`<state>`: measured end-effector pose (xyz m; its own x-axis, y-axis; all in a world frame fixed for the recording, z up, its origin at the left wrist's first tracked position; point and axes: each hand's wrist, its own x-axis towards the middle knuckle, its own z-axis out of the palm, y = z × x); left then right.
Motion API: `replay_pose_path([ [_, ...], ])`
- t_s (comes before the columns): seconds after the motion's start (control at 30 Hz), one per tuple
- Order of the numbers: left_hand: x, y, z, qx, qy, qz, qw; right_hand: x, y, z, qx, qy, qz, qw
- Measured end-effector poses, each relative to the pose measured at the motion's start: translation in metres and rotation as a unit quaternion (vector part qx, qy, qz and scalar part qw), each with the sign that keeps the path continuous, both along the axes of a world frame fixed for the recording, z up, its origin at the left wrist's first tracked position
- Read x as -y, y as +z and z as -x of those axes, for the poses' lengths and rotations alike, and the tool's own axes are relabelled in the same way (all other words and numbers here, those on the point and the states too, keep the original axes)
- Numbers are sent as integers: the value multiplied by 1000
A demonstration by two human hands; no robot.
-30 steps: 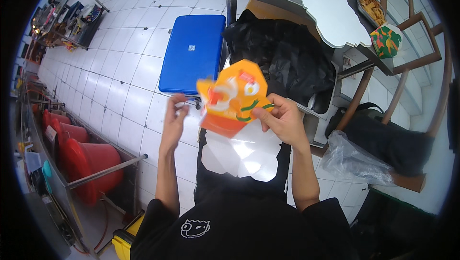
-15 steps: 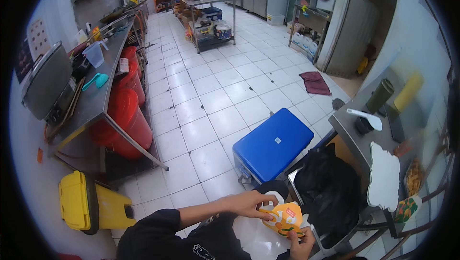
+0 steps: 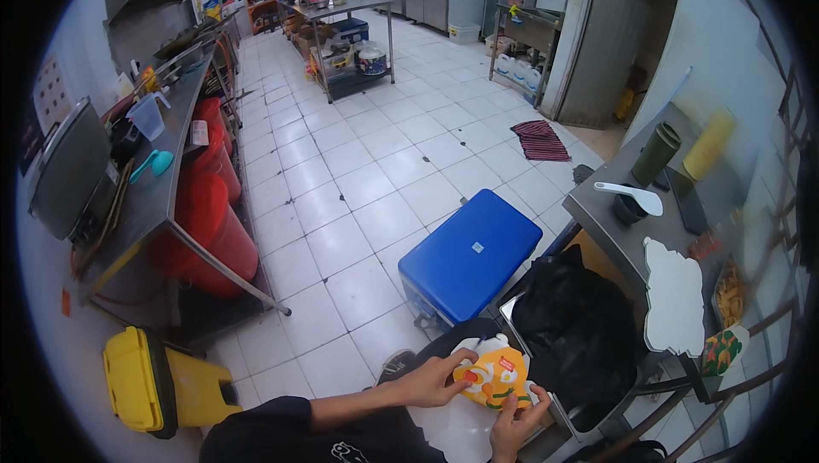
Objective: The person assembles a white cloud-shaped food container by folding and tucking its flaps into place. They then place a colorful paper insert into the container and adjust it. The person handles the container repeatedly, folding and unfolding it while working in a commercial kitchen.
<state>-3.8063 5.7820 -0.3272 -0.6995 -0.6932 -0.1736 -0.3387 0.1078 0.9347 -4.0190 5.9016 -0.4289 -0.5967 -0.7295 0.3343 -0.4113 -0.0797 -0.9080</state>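
Over my lap I hold an orange printed paper packet (image 3: 493,376) with white and green pictures on it. My left hand (image 3: 429,380) pinches its left edge between thumb and fingers. From below, my right hand (image 3: 517,419) grips the lower right edge, thumb on the front. White paper shows behind the top of the packet, and a white sheet (image 3: 444,429) lies on my lap below it. Right of my hands, a metal tray (image 3: 509,314) holds a black plastic bag (image 3: 576,326). Whether the packet has anything inside is hidden.
A blue cooler box (image 3: 473,250) stands ahead on the tiled floor. On the right table are a stack of white cut card (image 3: 672,297), a white spatula (image 3: 631,194) and fries (image 3: 731,292). A yellow bin (image 3: 166,378) and red tubs (image 3: 209,233) are left.
Both hands have turned the packet so its printed front faces me more squarely. My right hand has shifted slightly left. The whole view has moved a little.
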Motion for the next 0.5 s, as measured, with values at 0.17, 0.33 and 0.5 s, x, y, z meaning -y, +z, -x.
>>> replay_pose_path([
  [0.17,-5,12,0,-35,14,20,999,-3,0,2,236,-9,-11,972],
  [0.33,22,43,-17,14,19,225,974,0,31,7,202,30,22,979],
  [0.5,21,65,-12,-112,-118,-45,986,3,55,-3,267,204,-27,942],
])
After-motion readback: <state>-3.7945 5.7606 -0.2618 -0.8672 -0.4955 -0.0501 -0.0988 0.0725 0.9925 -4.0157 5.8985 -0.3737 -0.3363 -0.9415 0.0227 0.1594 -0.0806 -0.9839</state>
